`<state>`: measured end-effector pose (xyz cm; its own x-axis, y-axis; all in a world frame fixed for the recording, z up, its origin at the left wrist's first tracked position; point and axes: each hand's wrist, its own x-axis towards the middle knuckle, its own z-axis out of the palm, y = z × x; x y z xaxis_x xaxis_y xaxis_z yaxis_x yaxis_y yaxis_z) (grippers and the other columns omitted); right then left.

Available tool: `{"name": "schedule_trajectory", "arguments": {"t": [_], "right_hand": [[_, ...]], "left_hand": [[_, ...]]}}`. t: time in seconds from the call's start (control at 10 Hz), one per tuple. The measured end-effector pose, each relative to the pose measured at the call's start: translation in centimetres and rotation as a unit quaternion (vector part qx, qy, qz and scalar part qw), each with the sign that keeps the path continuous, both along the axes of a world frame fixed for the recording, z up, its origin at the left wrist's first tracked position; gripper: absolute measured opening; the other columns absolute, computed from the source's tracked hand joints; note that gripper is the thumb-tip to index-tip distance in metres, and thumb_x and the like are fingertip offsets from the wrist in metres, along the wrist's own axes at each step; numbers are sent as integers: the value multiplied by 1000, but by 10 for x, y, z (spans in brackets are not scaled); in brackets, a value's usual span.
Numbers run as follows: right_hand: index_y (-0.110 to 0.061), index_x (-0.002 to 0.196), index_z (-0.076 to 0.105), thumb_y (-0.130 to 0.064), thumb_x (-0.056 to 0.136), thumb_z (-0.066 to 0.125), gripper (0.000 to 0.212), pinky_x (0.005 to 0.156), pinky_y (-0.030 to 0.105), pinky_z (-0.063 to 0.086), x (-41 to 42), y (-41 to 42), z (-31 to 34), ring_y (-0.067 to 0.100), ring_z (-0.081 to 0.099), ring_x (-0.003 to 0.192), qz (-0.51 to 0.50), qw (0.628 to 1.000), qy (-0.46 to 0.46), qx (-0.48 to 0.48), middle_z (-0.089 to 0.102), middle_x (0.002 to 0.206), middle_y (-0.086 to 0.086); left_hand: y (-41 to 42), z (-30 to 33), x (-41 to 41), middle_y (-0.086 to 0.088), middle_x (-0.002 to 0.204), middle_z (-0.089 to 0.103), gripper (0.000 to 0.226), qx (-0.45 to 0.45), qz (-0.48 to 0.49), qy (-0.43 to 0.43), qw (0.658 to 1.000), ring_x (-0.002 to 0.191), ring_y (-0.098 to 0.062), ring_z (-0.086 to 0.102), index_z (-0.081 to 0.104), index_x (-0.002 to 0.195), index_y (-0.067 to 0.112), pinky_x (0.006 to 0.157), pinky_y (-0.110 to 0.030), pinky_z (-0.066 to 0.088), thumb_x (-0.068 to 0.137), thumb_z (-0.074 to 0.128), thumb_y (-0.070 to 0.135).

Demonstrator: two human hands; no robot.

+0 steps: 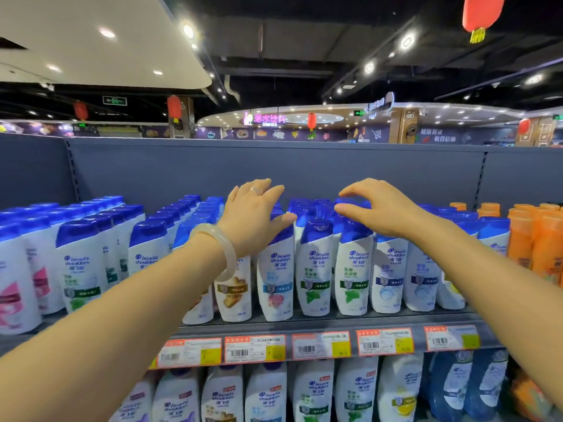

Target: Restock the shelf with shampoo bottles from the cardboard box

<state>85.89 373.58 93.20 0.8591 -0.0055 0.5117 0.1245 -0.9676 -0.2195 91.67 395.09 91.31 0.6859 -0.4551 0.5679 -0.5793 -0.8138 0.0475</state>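
White shampoo bottles with blue caps (313,266) stand in rows on the top shelf (320,322). My left hand (256,217) reaches over them, fingers spread, thumb resting on the cap of a front bottle (275,278). My right hand (384,208) hovers over the caps further right, fingers curved and apart, holding nothing. A pale bangle sits on my left wrist. The cardboard box is out of sight.
Orange bottles (536,242) fill the shelf's right end, pink-labelled bottles (15,287) the left. Price tags (256,348) line the shelf edge. More bottles (313,394) stand on the shelf below. A grey back panel (274,166) rises behind the rows.
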Motion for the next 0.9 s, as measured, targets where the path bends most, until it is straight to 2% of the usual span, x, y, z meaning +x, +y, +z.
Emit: {"name": "schedule_trajectory", "arguments": {"t": [0.1,0.3,0.4,0.5,0.6,0.7,0.8,0.9], "right_hand": [[-17,128,53,-40,91,51,44,102,32,35,2,22,-7,21,43,128,20,1000,-24,1,52,134,3],[-14,127,54,-36,91,52,41,106,33,33,15,73,-23,21,42,127,60,998,-28,-12,54,133,1],[-15,126,55,-37,90,54,42,106,35,34,23,97,-26,23,42,127,67,997,-31,-14,54,131,1],[-15,128,53,-37,90,55,44,108,32,28,27,117,-29,22,39,130,63,997,-42,-29,51,133,2],[-18,132,49,-41,90,52,48,113,32,21,29,135,-34,20,30,138,49,997,-40,-42,45,142,2],[-22,136,44,-44,91,49,50,118,39,13,29,150,-41,18,16,144,39,997,-31,-52,35,149,-3],[-23,138,41,-46,91,48,53,119,41,10,24,161,-49,17,11,146,31,998,-3,-54,32,151,-3],[-23,143,31,-48,91,45,60,120,38,7,20,165,-57,16,6,146,7,998,-22,-60,20,156,-2]], "left_hand": [[47,-8,3,-7,156,21,60,-62,41,-4,997,145,-24,14,27,146,18,119,-42,14,94,41,46],[129,-29,10,-15,149,35,48,-141,122,-15,982,138,-33,30,45,137,7,115,-45,21,95,48,31],[154,-36,11,-19,141,45,41,-153,118,-25,981,131,-39,40,56,127,5,110,-49,27,94,50,28],[169,-39,8,-13,144,43,38,-150,111,-27,982,133,-33,36,55,130,12,112,-43,24,94,51,24],[179,-43,9,-9,146,41,40,-129,102,-32,986,135,-30,33,51,133,16,114,-42,21,94,51,25],[186,-45,9,-4,150,34,44,-112,92,-17,989,139,-25,26,44,138,21,116,-38,16,95,47,29],[191,-50,7,1,155,23,48,-108,89,-4,990,144,-20,15,34,143,26,118,-34,11,96,42,35],[196,-56,6,3,159,5,59,-105,90,-12,990,147,-18,-2,17,148,27,119,-34,3,95,40,42]]}}
